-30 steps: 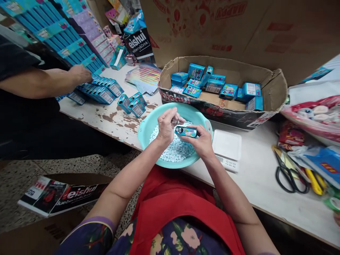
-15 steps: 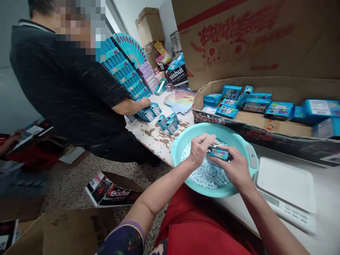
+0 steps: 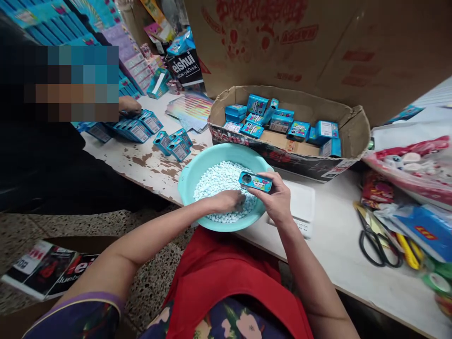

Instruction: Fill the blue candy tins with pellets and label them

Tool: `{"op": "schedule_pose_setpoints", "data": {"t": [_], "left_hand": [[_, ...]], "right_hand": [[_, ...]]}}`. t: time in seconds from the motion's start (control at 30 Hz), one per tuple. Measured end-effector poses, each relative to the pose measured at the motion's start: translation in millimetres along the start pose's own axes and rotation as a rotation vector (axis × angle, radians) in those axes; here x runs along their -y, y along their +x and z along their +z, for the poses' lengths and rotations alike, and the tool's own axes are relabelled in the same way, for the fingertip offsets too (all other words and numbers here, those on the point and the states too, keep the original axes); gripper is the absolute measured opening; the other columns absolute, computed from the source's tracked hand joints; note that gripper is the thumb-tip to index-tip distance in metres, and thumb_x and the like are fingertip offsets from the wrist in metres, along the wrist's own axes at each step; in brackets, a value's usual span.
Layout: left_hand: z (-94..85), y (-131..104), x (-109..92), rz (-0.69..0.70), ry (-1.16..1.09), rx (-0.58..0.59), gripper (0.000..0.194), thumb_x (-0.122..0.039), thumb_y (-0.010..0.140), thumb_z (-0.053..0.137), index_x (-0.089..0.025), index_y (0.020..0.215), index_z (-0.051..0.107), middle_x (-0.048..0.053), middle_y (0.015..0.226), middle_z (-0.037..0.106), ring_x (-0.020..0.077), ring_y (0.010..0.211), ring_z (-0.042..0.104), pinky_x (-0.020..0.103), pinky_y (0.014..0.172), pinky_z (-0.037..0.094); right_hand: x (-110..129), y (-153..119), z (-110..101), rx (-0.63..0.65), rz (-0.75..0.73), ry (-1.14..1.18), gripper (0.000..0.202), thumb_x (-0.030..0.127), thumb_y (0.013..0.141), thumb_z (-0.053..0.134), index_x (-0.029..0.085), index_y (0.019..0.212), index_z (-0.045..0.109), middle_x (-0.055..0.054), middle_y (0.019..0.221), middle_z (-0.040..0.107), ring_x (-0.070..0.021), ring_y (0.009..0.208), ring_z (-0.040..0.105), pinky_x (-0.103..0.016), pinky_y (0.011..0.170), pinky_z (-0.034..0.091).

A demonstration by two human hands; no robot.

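Your right hand grips a small blue box by its right end, thumb along the near side, fingers on the far side. That grip leaves the dark round hole at the left end uncovered, facing up. Box sits above the right part of the turquoise bowl, so anything dropped there would likely land back in it.

Your left hand is down in the bowl, fingers bent among the pale pieces; fingertips hidden, can't tell if it's closed on any. Bowl is right in front of you at the surface's near edge, probably for short reach.

Scale just right of the bowl, partly behind your right hand. Carton with more blue boxes behind it, within arm's reach, I'd judge.
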State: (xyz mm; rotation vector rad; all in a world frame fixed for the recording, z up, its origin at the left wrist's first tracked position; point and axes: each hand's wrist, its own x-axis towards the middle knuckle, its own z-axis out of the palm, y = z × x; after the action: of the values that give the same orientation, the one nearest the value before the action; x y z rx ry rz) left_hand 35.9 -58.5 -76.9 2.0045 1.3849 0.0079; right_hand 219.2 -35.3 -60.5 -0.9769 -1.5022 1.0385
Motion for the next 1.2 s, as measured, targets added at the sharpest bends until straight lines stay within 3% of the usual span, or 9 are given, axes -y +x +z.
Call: {"op": "schedule_pose_setpoints", "data": {"t": [0.07,0.13,0.2,0.27,0.4,0.63,0.87,1.07,1.2], "left_hand": [[-7.3,-8.2,7.4,-0.030,-0.125,0.040,0.015,-0.033,0.078,0.058,-0.018,0.080,0.060,0.004,0.080,0.063,0.0185,0.074,0.056,0.028,0.066,0.042],[-19.2,-17.0,14.1,-0.153,-0.445,-0.029,0.021,-0.038,0.079,0.057,-0.017,0.077,0.058,0.002,0.070,0.057,0.0139,0.062,0.051,0.024,0.054,0.037],[-32.5,-23.8,15.4,-0.253,-0.881,-0.194,0.025,-0.041,0.075,0.061,-0.016,0.075,0.056,0.000,0.065,0.053,0.0092,0.051,0.044,0.020,0.043,0.026],[-44.8,-26.3,9.5,-0.252,-1.286,-0.405,0.025,-0.039,0.069,0.063,-0.016,0.070,0.054,0.000,0.060,0.051,0.0067,0.045,0.040,0.019,0.038,0.018],[-59.6,-16.7,-14.4,-0.078,-1.704,-0.737,0.026,-0.036,0.064,0.065,-0.017,0.060,0.048,-0.002,0.052,0.045,0.0090,0.048,0.047,0.019,0.040,0.028],[-53.2,-0.2,-32.7,0.027,-1.554,-1.037,0.043,-0.046,0.073,0.068,-0.018,0.056,0.040,-0.006,0.049,0.035,0.0074,0.046,0.044,0.020,0.044,0.033],[-53.3,-4.0,-31.6,0.071,-1.466,-1.068,0.044,-0.049,0.077,0.065,-0.018,0.055,0.042,-0.004,0.051,0.038,0.0092,0.051,0.049,0.022,0.049,0.040],[-58.7,-1.8,-34.4,-0.002,-1.473,-1.042,0.045,-0.051,0.075,0.067,-0.019,0.057,0.040,-0.006,0.050,0.033,0.0067,0.043,0.038,0.021,0.039,0.023],[-64.5,-8.7,-19.8,-0.116,-1.337,-1.022,0.046,-0.061,0.079,0.055,-0.020,0.061,0.043,-0.003,0.053,0.041,0.0090,0.046,0.043,0.021,0.041,0.028]], "right_hand": [[2.1,-0.8,-3.4,0.002,0.022,0.008,0.041,0.039,0.065,0.083,0.025,0.100,0.068,-0.002,0.098,0.063,-0.0197,0.093,0.061,-0.034,0.084,0.049],[4.4,-0.5,-3.6,0.034,0.037,-0.017,0.040,0.039,0.065,0.083,0.025,0.099,0.068,-0.001,0.098,0.063,-0.0194,0.092,0.061,-0.034,0.084,0.049],[6.3,1.0,0.3,0.097,0.047,-0.073,0.039,0.039,0.065,0.083,0.024,0.098,0.069,-0.002,0.096,0.064,-0.0198,0.092,0.061,-0.034,0.084,0.048],[7.4,2.9,7.9,0.149,0.071,-0.128,0.039,0.039,0.064,0.082,0.024,0.097,0.069,-0.002,0.095,0.065,-0.0206,0.092,0.061,-0.035,0.084,0.048],[7.3,4.4,29.1,0.211,0.122,-0.211,0.038,0.040,0.062,0.082,0.021,0.094,0.070,-0.003,0.093,0.065,-0.0219,0.089,0.061,-0.036,0.083,0.048],[7.7,0.7,50.0,0.206,0.125,-0.235,0.037,0.042,0.064,0.079,0.021,0.094,0.070,-0.003,0.091,0.064,-0.0215,0.086,0.061,-0.036,0.082,0.047],[8.0,2.6,50.3,0.181,0.123,-0.210,0.039,0.043,0.064,0.079,0.021,0.094,0.069,-0.002,0.089,0.063,-0.0203,0.084,0.060,-0.034,0.080,0.046],[7.7,2.6,52.9,0.157,0.131,-0.174,0.040,0.042,0.060,0.082,0.020,0.092,0.070,-0.003,0.090,0.064,-0.0201,0.084,0.061,-0.036,0.083,0.048],[17.3,-2.7,29.4,0.093,0.183,-0.034,0.043,0.040,0.056,0.085,0.022,0.092,0.070,-0.002,0.090,0.065,-0.0188,0.083,0.062,-0.034,0.080,0.050]]}}
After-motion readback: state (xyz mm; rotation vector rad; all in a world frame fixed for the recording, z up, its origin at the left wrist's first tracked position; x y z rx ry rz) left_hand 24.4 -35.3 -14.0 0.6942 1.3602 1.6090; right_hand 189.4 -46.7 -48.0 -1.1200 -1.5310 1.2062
